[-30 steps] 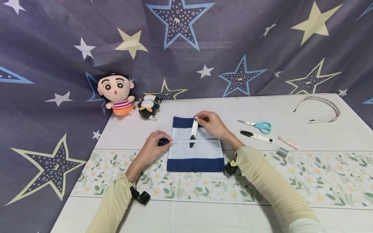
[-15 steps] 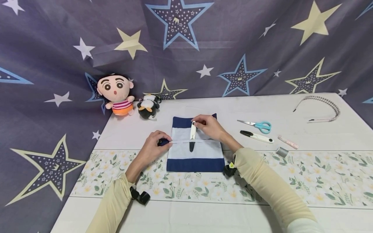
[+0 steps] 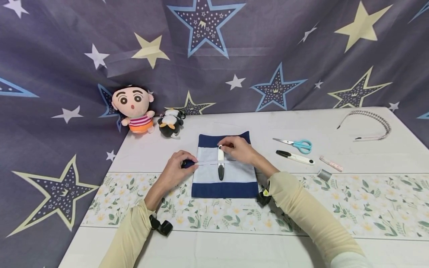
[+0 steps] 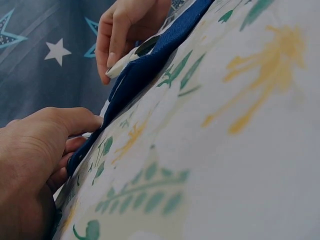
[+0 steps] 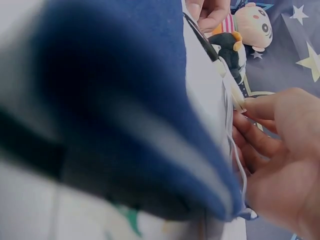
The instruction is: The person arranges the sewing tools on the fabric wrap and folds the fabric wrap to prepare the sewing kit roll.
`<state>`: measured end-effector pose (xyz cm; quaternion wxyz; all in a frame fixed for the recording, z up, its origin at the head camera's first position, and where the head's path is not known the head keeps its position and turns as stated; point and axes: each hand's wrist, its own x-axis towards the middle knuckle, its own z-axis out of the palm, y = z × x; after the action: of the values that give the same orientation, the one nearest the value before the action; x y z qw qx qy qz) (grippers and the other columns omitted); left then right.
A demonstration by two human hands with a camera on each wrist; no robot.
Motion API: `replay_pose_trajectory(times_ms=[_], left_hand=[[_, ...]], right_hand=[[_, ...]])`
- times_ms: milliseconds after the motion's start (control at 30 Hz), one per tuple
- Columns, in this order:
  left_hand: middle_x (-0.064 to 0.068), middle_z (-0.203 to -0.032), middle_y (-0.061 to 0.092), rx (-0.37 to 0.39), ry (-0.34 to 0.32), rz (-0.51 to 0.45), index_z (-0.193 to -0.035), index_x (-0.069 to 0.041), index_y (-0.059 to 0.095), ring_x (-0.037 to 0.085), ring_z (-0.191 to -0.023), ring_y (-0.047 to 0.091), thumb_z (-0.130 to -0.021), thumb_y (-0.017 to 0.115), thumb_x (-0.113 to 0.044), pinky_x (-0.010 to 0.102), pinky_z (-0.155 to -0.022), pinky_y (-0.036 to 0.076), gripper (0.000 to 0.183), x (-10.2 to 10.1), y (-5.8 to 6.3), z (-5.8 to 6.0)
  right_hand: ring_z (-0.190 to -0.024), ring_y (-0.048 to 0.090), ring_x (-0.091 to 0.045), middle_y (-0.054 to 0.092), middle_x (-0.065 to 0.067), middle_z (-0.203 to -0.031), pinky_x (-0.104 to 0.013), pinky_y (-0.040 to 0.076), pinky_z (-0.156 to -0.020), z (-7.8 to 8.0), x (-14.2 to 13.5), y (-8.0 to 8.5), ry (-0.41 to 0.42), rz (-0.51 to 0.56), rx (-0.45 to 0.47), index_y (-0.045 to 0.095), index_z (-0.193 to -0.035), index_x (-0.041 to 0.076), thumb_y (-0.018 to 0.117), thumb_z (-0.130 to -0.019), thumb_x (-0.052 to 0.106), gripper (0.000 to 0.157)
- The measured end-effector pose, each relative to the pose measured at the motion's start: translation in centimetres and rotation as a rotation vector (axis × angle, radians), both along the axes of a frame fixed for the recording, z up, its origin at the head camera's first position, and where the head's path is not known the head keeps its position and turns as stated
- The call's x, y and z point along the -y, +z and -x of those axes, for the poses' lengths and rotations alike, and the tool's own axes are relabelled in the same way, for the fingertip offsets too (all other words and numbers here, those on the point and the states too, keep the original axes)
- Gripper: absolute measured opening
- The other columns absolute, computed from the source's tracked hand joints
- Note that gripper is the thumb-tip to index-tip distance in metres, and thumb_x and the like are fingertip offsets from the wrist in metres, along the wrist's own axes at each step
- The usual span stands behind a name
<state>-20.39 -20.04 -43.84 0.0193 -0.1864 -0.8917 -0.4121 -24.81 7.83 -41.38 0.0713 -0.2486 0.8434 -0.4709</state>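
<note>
My right hand (image 3: 238, 149) pinches the top end of a slim white tool with a black tip (image 3: 221, 163). The tool lies upright over a navy and pale-blue cloth (image 3: 231, 190), its black end toward me. A narrow white strip (image 3: 207, 162) crosses the cloth's middle; beside the right hand, thin white cord (image 5: 229, 115) hangs in the right wrist view. At the cloth's left edge, my left hand (image 3: 177, 165) holds a small dark blue piece (image 3: 188, 163) between thumb and fingers. What that piece is remains partly hidden by the fingers.
To the right lie blue-handled scissors (image 3: 303, 146), a second white tool with a black end (image 3: 295, 157), a pink strip (image 3: 331, 163), a grey thread spool (image 3: 324, 174) and a headband (image 3: 385, 124). A doll (image 3: 140, 123) and penguin plush (image 3: 170, 128) stand back left.
The right hand has drawn the slim white tool toward me and slightly left, and it has turned from slanted to nearly straight. The left hand has stayed in place.
</note>
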Motion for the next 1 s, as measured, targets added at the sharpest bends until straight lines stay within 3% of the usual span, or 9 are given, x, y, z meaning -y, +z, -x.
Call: replay_pose_trajectory(times_ms=[400,1000], left_hand=[[0.008,-0.114,0.064,0.000,0.009,-0.005,-0.102,-0.010,0.076,0.030,-0.109,0.053,-0.093,0.078,-0.013,0.048,-0.092,0.042,0.010,-0.18,0.05,-0.14],[0.007,-0.114,0.064,0.015,0.012,-0.014,-0.102,-0.010,0.076,0.030,-0.111,0.053,-0.094,0.078,-0.014,0.048,-0.093,0.042,0.010,-0.19,0.05,-0.15]], right_hand=[[-0.092,0.064,-0.019,0.070,-0.009,-0.108,-0.033,0.051,-0.078,-0.54,-0.11,-0.06,0.026,-0.067,-0.007,0.072,-0.122,0.000,0.060,-0.106,0.008,0.022],[-0.076,0.052,-0.017,0.067,-0.009,-0.099,-0.030,0.044,-0.067,-0.98,-0.25,0.21,0.068,-0.097,-0.066,0.072,-0.121,-0.004,0.062,-0.103,0.005,0.022]])
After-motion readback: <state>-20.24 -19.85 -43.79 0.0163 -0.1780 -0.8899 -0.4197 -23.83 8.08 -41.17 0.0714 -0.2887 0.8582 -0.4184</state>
